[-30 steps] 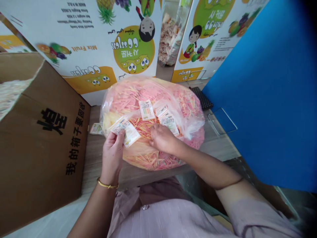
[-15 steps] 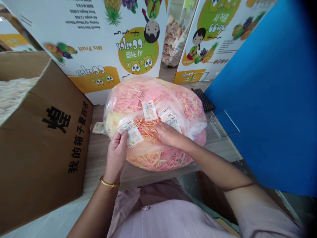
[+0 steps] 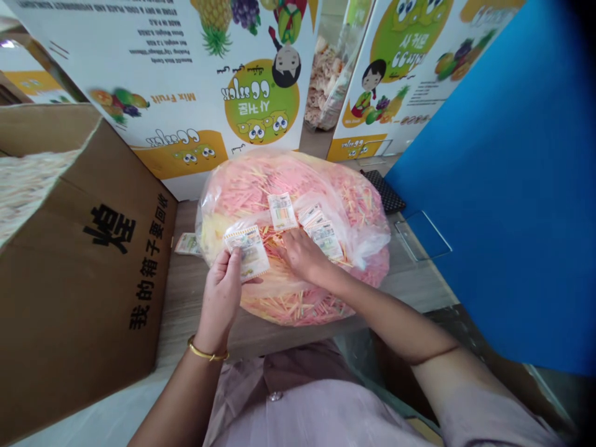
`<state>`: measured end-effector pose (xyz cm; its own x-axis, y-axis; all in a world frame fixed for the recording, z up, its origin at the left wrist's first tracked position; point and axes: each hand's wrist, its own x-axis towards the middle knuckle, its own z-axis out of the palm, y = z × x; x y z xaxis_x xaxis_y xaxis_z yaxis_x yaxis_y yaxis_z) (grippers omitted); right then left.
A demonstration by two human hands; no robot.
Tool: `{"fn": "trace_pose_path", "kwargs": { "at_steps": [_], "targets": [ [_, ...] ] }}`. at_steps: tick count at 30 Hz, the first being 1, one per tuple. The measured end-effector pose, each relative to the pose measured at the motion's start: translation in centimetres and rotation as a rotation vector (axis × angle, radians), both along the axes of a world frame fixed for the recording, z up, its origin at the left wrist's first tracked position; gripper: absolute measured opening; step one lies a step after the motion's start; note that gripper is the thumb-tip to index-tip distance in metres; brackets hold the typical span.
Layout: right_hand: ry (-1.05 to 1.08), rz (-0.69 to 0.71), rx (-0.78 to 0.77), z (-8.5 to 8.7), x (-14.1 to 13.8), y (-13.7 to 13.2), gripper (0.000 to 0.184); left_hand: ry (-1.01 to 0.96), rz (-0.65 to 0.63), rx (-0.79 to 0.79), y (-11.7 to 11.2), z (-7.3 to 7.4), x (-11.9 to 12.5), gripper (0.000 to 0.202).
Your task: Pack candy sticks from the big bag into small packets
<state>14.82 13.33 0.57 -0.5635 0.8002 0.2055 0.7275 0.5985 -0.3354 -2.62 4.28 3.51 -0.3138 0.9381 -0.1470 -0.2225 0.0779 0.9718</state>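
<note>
The wooden worktop (image 3: 186, 298) bears a bag (image 3: 326, 186) of sticks. A packet (image 3: 187, 243) lies just left of it, a black mat (image 3: 384, 192) right.

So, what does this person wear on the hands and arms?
No gloves on the left hand or right hand. A thin gold bangle circles the left wrist. The right arm has a thin dark band near the elbow and a pale lilac sleeve above it.

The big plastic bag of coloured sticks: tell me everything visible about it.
The plastic bag is clear, thin and crinkled, bulging with pink, orange and yellow sticks. It lies on the wooden table before printed cartons. Small printed packets lie on top; the right hand rests on it, the left hand holds one packet over it.
</note>
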Motion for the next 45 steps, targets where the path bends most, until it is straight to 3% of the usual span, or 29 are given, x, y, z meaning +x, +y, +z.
{"fn": "trace_pose_path", "kwargs": {
  "at_steps": [4, 7, 10, 14, 19, 23, 26, 29, 33, 37, 41, 45],
  "targets": [
    [-0.004, -0.035, -0.005, 0.7, 0.4, -0.1, 0.023, -0.087, -0.055, -0.022, 0.2, 1.0, 0.7, 0.037],
    [0.104, -0.06, -0.133, 1.5, 0.9, 0.5, 0.024, -0.221, -0.135, -0.116, 0.6, 1.6, 1.1, 0.034],
    [0.353, -0.065, -0.311, 2.4, 1.7, 1.4, 0.019, -0.337, -0.168, -0.204, 0.9, 1.9, 1.2, 0.03],
    [0.622, -0.012, -0.506, 3.0, 2.3, 2.4, 0.024, -0.384, -0.185, -0.256, 1.1, 1.7, 1.2, 0.03],
    [0.653, -0.018, -0.701, 3.0, 2.8, 3.1, 0.023, -0.4, -0.167, -0.198, 1.6, 0.8, 1.6, 0.032],
    [0.681, -0.07, -0.647, 4.3, 3.1, 2.7, 0.022, -0.322, -0.134, -0.134, 1.9, 0.3, 2.2, 0.038],
    [0.669, -0.01, -0.594, 5.3, 2.8, 1.9, 0.025, -0.248, -0.147, -0.093, 1.9, 0.2, 2.6, 0.039],
    [0.569, 0.017, -0.499, 5.4, 2.3, 1.3, 0.02, -0.237, -0.168, -0.074, 1.8, 0.4, 2.9, 0.038],
    [0.595, -0.013, -0.497, 5.3, 2.4, 1.1, 0.025, -0.219, -0.19, -0.058, 1.8, 0.3, 2.8, 0.037],
    [0.618, -0.071, -0.329, 6.7, 3.4, 0.5, 0.02, -0.157, -0.141, -0.042, 2.0, -0.4, 2.4, 0.03],
    [0.308, -0.02, -0.25, 8.1, 3.1, -1.1, 0.027, -0.131, -0.127, -0.041, 2.2, -0.8, 2.6, 0.028],
    [-0.024, -0.044, -0.191, 7.9, 2.1, -1.3, 0.03, -0.205, -0.154, -0.038, 2.0, -0.2, 3.2, 0.029]
  ]
}}
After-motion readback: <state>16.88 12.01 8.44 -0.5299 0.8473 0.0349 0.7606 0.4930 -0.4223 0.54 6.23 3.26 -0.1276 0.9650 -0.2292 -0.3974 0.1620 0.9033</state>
